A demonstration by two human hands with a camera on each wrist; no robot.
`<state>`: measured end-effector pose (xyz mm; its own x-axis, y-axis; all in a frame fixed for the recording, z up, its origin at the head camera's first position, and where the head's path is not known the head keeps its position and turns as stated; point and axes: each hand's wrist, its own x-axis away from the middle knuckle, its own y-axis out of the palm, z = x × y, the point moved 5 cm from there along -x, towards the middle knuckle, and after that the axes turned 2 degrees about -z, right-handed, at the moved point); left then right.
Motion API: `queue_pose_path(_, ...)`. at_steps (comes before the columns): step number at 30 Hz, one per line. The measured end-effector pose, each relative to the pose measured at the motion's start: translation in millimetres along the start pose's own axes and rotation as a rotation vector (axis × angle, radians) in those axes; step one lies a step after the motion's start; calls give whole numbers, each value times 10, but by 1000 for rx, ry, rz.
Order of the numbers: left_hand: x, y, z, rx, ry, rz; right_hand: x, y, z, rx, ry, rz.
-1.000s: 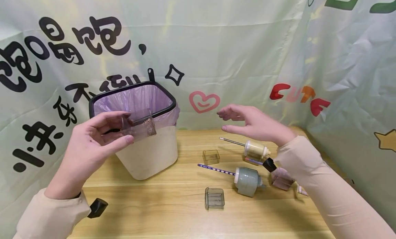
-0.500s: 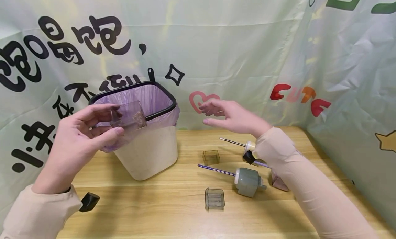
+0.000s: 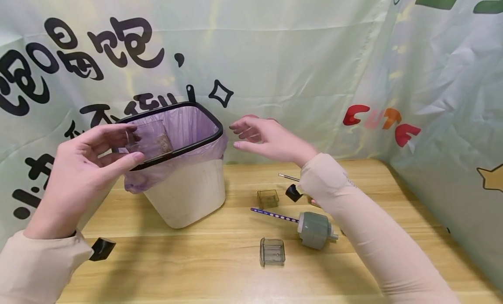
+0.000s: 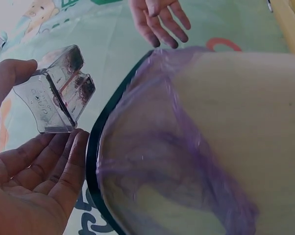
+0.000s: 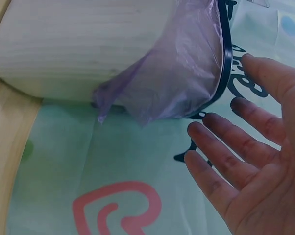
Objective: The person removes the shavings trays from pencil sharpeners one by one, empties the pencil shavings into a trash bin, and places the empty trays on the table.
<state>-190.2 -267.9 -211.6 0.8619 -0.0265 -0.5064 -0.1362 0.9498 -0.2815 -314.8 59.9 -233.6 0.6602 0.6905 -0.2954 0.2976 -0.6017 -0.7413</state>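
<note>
Between thumb and fingers my left hand (image 3: 92, 157) holds a clear plastic shavings tray (image 3: 151, 140) over the near-left rim of a trash bin. Brown pencil shavings show inside the tray, and dark smudges mark the fingertips. The bin (image 3: 192, 190) is cream-coloured, with a black rim and a purple bag (image 3: 182, 120) folded over its edge. In the left wrist view the tray (image 4: 59, 93) appears tilted, beside the bin's rim. My right hand (image 3: 271, 138) is in the air just right of the bin, fingers loosely extended and holding nothing; its fingertips look smudged in the right wrist view.
On the wooden table (image 3: 188, 269) lie a grey-green pencil sharpener (image 3: 315, 230) with a blue dotted pencil (image 3: 275, 215) in it, a smoky clear tray (image 3: 272, 252) and a small amber tray (image 3: 268, 198). The right forearm covers other items. A printed curtain (image 3: 298, 55) stands behind.
My left hand has carried the shavings tray left and up, to over the bin's rim. My right hand has moved left toward the bin, its forearm now covering the yellow sharpener.
</note>
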Motion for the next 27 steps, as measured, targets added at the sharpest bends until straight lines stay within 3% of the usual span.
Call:
queue_pose_path(6, -63, -96, -51, -65, -18, 8, -119, 60, -67, -23, 31, 6)
queue_pose_path(14, -161, -204, -103, -293, -78, 12, -253, 89, -133, -42, 7, 38)
queue_pose_path(27, -310, -313, -169, -337, -101, -2, -411, 138, -174, 72, 102, 91)
